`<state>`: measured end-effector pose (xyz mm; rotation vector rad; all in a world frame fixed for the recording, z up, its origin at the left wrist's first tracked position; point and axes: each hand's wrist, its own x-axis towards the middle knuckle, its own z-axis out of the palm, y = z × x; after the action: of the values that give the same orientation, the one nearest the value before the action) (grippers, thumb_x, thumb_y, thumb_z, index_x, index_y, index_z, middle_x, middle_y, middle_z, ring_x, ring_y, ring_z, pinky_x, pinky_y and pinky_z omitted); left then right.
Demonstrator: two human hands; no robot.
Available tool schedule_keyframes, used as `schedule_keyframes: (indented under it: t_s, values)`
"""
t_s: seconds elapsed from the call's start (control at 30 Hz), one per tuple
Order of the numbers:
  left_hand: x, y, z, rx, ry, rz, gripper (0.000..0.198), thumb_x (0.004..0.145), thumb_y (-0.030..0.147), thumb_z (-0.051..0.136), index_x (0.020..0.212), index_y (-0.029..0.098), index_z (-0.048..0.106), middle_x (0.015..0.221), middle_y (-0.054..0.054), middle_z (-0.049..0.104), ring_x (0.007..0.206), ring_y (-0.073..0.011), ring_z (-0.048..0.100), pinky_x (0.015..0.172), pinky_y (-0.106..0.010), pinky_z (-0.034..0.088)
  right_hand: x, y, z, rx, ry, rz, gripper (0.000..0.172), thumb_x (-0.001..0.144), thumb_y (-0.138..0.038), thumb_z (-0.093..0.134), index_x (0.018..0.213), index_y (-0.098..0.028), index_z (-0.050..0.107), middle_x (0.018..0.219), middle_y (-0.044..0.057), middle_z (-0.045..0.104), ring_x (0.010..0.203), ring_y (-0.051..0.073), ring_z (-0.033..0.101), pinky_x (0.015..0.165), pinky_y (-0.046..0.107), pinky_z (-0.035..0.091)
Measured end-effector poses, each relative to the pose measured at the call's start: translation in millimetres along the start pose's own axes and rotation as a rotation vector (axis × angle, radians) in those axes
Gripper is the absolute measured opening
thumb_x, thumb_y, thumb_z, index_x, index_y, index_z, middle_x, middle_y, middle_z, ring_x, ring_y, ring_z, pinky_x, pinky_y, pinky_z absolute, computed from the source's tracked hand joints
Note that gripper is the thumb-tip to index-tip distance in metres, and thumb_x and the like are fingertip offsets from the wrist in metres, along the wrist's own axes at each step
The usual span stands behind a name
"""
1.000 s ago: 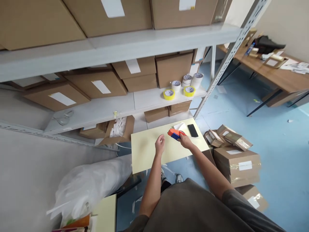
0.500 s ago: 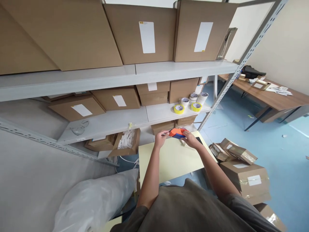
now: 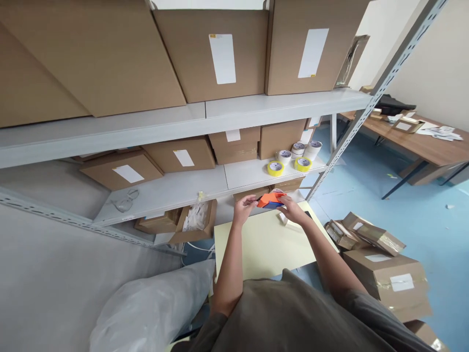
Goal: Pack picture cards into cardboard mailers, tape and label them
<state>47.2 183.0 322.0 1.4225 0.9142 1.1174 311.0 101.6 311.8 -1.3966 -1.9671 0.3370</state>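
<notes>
Over the pale-yellow rectangular tabletop [image 3: 256,249], the right hand [image 3: 292,210] grasps an orange-and-blue angular plastic tool [image 3: 270,199] while the left hand [image 3: 243,210] pinches its other end.

Held object [image 3: 270,199]: bright orange above, deep blue below. Tabletop [image 3: 267,249] plain pale yellow. Shirt [image 3: 293,318] dark grey-brown, unpatterned. Shelf beam [image 3: 220,126] light grey; upright [image 3: 381,90] same grey, patterned with rows of dark slots. Cartons [image 3: 247,54] flat brown; white labels [image 3: 223,58], a small yellow-orange patch on some. Two tape rolls [image 3: 274,174] vivid yellow round the outside, the rolls behind [image 3: 311,153] white. Scraps in the open box [image 3: 196,216] white. Bag [image 3: 154,303] cloudy whitish grey. Floor [image 3: 439,230] light blue. Desk [image 3: 432,146] warm brown, black bundle [image 3: 394,104] on it. Wall at left [image 3: 54,274] grey; wall at right [image 3: 436,58] cream.
</notes>
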Motion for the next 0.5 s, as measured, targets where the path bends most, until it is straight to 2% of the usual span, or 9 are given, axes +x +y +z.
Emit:
schedule_keyframes:
  t_s: [0.1, 0.2, 0.33, 0.5]
  values:
    - [3.3, 3.4, 8.0, -0.018, 0.017, -0.01, 0.044, 0.073, 0.042, 0.089, 0.109, 0.019, 0.082, 0.098, -0.009, 0.08, 0.09, -0.0214, 0.074, 0.085, -0.036, 0.062, 3.1, 5.4, -3.6, -0.018, 0.016, -0.03, 0.034, 0.1, -0.028, 0.06, 0.133, -0.02, 0.066, 0.133, 0.017, 0.07, 0.131, 0.035, 0.062, 0.121, 0.062, 0.041]
    - [6.5, 6.1, 14.3, -0.018, 0.033, -0.008, 0.047, 0.07, 0.042, 0.091, 0.11, 0.019, 0.082, 0.095, -0.007, 0.077, 0.086, -0.0186, 0.072, 0.082, -0.033, 0.062, 5.7, 9.9, -6.7, -0.014, 0.012, -0.027, 0.038, 0.098, -0.027, 0.061, 0.135, -0.02, 0.063, 0.135, 0.017, 0.069, 0.132, 0.035, 0.061, 0.118, 0.061, 0.043]
    - [8.8, 7.4, 14.9, 0.023, 0.114, 0.06, 0.046, 0.07, 0.042, 0.091, 0.111, 0.021, 0.082, 0.098, -0.005, 0.073, 0.085, -0.0154, 0.069, 0.083, -0.029, 0.06, 15.6, 17.2, -10.9, -0.008, 0.0, -0.026, 0.042, 0.092, -0.025, 0.063, 0.134, -0.019, 0.062, 0.134, 0.018, 0.068, 0.131, 0.036, 0.06, 0.114, 0.058, 0.045]
    - [11.8, 8.6, 10.4, 0.084, 0.157, 0.027, 0.044, 0.078, 0.049, 0.086, 0.112, 0.022, 0.082, 0.105, -0.008, 0.077, 0.094, -0.0204, 0.073, 0.086, -0.032, 0.06, 36.6, 20.0, -15.7, 0.04, -0.042, -0.034, 0.044, 0.088, -0.024, 0.063, 0.132, -0.02, 0.063, 0.133, 0.017, 0.069, 0.131, 0.036, 0.06, 0.114, 0.056, 0.045]
